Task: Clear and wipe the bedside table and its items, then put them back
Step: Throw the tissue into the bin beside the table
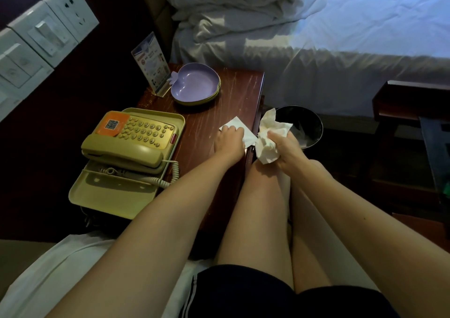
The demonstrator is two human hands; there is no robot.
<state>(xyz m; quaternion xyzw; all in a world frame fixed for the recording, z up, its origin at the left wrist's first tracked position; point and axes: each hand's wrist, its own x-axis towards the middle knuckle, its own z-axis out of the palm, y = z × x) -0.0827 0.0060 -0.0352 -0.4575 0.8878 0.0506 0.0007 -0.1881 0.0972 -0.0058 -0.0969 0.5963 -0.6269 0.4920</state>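
The dark red bedside table [231, 91] carries a yellow-green telephone [131, 140] on a matching tray [109, 196], a purple apple-shaped dish [194, 84] stacked on green ones, and an upright sign card [151, 62]. My left hand [230, 140] presses a white tissue [246, 130] flat on the table near its right edge. Just off that edge, my right hand [285, 149] grips a crumpled wad of white tissue [267, 137], above my knee and beside the bin.
A black waste bin [309, 128] with a liner stands on the floor right of the table. The bed with white sheets [316, 38] lies behind. Wall switches and sockets [41, 40] are at the left. A dark wooden bench [411, 103] is at the right.
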